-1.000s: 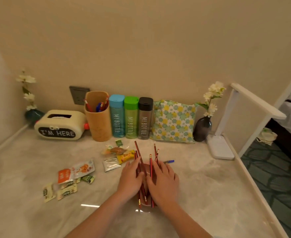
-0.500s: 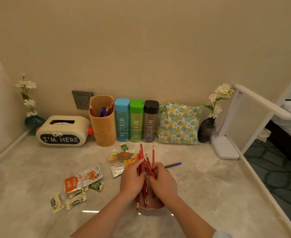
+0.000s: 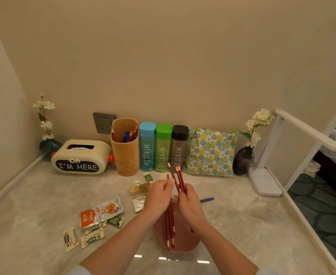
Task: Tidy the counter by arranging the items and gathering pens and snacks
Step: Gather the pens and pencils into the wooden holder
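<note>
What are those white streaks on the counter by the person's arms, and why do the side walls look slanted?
Head view: the streaks are probably a light glaring off the glossy counter. Same view: the wide-angle lens slants the left wall and bends the frame's edges. Light is warm and dim; detail looks soft.

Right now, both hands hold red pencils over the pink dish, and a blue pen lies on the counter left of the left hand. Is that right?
One detail is off: the head view shows the blue pen lying right of the right hand, not left of the left hand. Both hands do hold red pencils over the pink dish.
</note>
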A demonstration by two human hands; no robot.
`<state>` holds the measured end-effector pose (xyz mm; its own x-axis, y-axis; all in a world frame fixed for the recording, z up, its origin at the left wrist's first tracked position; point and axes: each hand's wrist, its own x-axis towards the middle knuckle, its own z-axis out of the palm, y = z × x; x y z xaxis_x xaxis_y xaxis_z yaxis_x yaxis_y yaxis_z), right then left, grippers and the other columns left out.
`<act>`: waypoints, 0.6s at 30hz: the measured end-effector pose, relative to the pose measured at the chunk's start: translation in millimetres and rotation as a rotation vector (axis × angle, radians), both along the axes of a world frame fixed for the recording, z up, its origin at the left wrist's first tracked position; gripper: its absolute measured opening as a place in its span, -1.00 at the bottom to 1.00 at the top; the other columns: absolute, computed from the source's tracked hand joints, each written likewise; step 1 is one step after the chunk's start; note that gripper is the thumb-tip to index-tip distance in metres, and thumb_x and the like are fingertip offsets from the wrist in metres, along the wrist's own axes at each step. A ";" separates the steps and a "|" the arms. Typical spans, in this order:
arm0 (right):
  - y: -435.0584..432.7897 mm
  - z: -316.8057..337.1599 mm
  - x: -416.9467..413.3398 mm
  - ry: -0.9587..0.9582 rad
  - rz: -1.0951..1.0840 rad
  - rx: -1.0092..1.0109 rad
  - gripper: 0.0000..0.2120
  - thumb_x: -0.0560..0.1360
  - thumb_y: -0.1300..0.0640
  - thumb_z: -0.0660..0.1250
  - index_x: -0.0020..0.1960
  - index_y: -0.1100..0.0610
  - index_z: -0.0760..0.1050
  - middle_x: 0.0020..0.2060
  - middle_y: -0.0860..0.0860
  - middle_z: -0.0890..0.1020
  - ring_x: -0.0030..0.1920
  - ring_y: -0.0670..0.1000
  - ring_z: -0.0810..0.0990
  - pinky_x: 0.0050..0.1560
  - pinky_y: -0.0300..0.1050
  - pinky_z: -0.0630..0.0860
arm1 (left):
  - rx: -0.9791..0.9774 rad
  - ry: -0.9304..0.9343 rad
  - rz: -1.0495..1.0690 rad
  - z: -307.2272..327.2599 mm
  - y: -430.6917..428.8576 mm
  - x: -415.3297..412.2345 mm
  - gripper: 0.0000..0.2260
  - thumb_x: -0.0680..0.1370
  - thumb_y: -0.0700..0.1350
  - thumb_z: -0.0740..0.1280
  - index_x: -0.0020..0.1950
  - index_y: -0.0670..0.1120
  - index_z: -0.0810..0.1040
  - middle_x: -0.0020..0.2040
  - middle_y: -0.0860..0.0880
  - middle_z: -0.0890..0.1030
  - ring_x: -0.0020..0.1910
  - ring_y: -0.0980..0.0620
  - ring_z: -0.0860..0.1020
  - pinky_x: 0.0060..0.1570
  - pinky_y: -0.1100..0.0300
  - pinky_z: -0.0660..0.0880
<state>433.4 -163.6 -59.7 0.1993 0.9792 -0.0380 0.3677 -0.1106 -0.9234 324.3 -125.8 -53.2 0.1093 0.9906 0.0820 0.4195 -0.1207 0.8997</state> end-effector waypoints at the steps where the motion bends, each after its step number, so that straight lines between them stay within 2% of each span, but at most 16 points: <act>1: 4.7 5.8 -4.4 0.022 0.018 0.021 -0.81 0.61 0.17 0.08 0.08 -0.01 0.44 -0.15 -0.09 0.56 -0.14 -0.11 0.54 -0.13 -0.19 0.44 | -0.032 -0.047 -0.018 8.6 4.6 -3.0 -0.64 0.62 0.03 0.18 -0.28 -0.09 0.55 -0.36 -0.01 0.51 -0.30 0.00 0.52 -0.20 0.11 0.50; 3: 16.1 19.3 -14.0 0.035 0.053 0.050 -0.80 0.63 0.14 0.07 0.04 0.00 0.47 -0.21 -0.11 0.54 -0.21 -0.15 0.51 -0.20 -0.25 0.38 | -0.075 -0.148 -0.027 23.5 15.5 -12.6 -0.73 0.62 0.01 0.22 -0.17 -0.02 0.62 -0.29 0.06 0.59 -0.27 0.13 0.55 -0.25 0.27 0.46; 5: 28.4 34.5 -24.6 0.044 0.125 0.058 -0.78 0.64 0.12 0.06 -0.01 0.01 0.48 -0.28 -0.08 0.50 -0.31 -0.10 0.49 -0.25 -0.17 0.38 | -0.054 -0.218 -0.006 38.7 26.2 -27.0 -0.78 0.61 -0.02 0.25 -0.16 -0.01 0.63 -0.32 0.11 0.62 -0.32 0.24 0.56 -0.26 0.24 0.43; 8: 49.8 62.9 -44.2 0.007 0.236 0.099 -0.77 0.65 0.12 0.07 -0.08 0.05 0.47 -0.33 -0.02 0.49 -0.32 0.00 0.48 -0.25 -0.05 0.39 | 0.037 -0.254 0.017 63.4 42.1 -53.3 -0.83 0.58 -0.05 0.30 -0.10 -0.04 0.66 -0.23 0.03 0.67 -0.25 0.19 0.61 -0.19 0.20 0.53; 11: 73.8 96.7 -66.0 -0.127 0.318 0.211 -0.76 0.64 0.15 0.11 -0.14 0.08 0.48 -0.31 -0.03 0.52 -0.29 -0.05 0.49 -0.25 -0.12 0.38 | 0.145 -0.289 0.034 89.2 57.3 -78.5 -0.89 0.56 -0.08 0.34 -0.03 -0.02 0.67 -0.13 0.08 0.68 -0.15 0.26 0.60 -0.18 0.44 0.48; 13: 90.8 119.3 -80.6 -0.221 0.345 0.318 -0.71 0.61 0.18 0.16 -0.26 0.11 0.48 -0.39 0.02 0.49 -0.38 -0.04 0.45 -0.32 -0.09 0.34 | 0.228 -0.277 0.078 108.0 68.6 -94.5 -0.87 0.54 -0.09 0.37 0.02 -0.07 0.67 -0.11 0.10 0.67 -0.13 0.30 0.59 -0.17 0.49 0.44; 15: 107.3 139.7 -93.8 -0.277 0.359 0.370 -0.70 0.60 0.15 0.19 -0.27 0.16 0.52 -0.43 0.09 0.51 -0.44 0.00 0.44 -0.38 -0.04 0.32 | 0.274 -0.306 0.097 126.5 79.5 -110.6 -0.84 0.54 -0.09 0.37 0.06 -0.09 0.68 -0.09 0.06 0.68 -0.10 0.24 0.62 -0.12 0.40 0.51; 18: 128.7 164.9 -112.0 -0.313 0.391 0.404 -0.72 0.60 0.10 0.20 -0.15 0.21 0.59 -0.31 0.16 0.64 -0.34 0.09 0.59 -0.29 0.05 0.47 | 0.327 -0.293 0.138 150.6 96.4 -133.5 -0.81 0.53 -0.06 0.39 0.09 -0.10 0.66 -0.05 -0.01 0.68 -0.04 0.10 0.64 -0.02 0.21 0.56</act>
